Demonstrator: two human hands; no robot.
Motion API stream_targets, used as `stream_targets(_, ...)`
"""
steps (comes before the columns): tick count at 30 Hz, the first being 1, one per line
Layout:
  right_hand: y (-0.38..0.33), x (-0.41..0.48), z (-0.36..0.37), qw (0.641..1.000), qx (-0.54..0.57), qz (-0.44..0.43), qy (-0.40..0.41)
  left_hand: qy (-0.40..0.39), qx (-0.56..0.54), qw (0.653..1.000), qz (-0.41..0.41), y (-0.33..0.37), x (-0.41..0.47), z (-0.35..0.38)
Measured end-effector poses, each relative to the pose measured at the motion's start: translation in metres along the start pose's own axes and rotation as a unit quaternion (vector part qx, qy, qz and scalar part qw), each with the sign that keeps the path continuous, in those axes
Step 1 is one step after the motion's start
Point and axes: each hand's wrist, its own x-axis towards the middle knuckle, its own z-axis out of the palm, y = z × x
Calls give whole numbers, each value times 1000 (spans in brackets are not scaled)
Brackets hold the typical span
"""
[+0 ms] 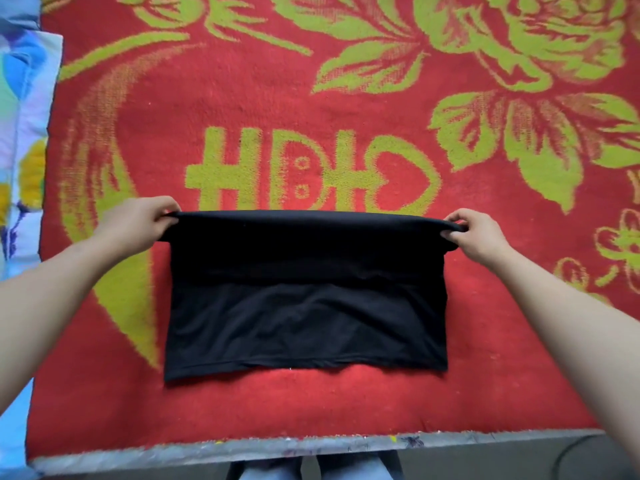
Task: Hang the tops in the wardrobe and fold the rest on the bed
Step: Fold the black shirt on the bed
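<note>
A black garment (304, 317) lies on the red blanket (242, 98) that covers the bed, near the front edge. Its far part is lifted and doubled back toward me as a rolled fold. My left hand (138, 223) pinches the left end of that fold. At the right end, my right hand (478, 233) pinches the fold, with fingers curled round the cloth. The near half of the garment rests flat, its hem toward me.
The blanket has green flowers and lettering. A pale floral sheet (20, 150) shows along the left side. The bed's front edge (311, 445) runs across the bottom, with my legs (311, 471) below it.
</note>
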Motion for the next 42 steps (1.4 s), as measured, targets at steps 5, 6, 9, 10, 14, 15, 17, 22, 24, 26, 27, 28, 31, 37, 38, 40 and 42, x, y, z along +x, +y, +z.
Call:
stream_targets(5,13,-33,-7,990,-78,-103,62,105,11,984,140,-22,-28,-3)
stream_targets(6,20,-46,-7,983,-91,-142,72,117,17,974,193,-29,-40,-1)
stream_targets(9,48,-89,-1,962,-80,-252,74,104,28,954,279,-49,-86,15)
stream_targets(10,57,-102,4,958,-73,-270,67,104,43,950,290,-54,-102,23)
stream_targets(14,90,-143,36,935,-195,-297,12,73,141,937,310,-67,-157,69)
stream_targets(15,101,-151,50,929,-246,-275,-30,45,168,942,287,-66,-167,81)
stream_targets(17,111,-162,73,914,-324,-220,-105,-24,207,951,227,-56,-182,104)
stream_targets(22,78,-161,96,932,-312,-184,-7,0,175,974,142,2,-183,105)
stream_targets(24,57,-156,103,935,-296,-191,39,28,161,974,157,25,-173,108)
stream_targets(26,41,-150,114,931,-282,-233,17,-1,169,972,165,40,-158,113)
stream_targets(27,37,-148,120,926,-282,-250,-5,-32,173,973,149,42,-149,114)
stream_targets(28,36,-145,124,922,-290,-257,-19,-53,169,976,127,43,-141,115)
stream_targets(31,42,-131,117,946,-288,-150,-16,-87,203,975,28,25,-123,115)
stream_targets(37,92,-131,76,951,-179,250,-25,-149,170,931,-287,-35,-126,95)
stream_targets(38,96,-133,75,950,-162,266,-20,-136,162,926,-312,-36,-129,94)
stream_targets(40,95,-136,79,961,-120,248,8,-57,140,944,-295,-23,-134,97)
stream_targets(42,84,-138,89,973,-2,230,27,47,101,972,-209,1,-140,108)
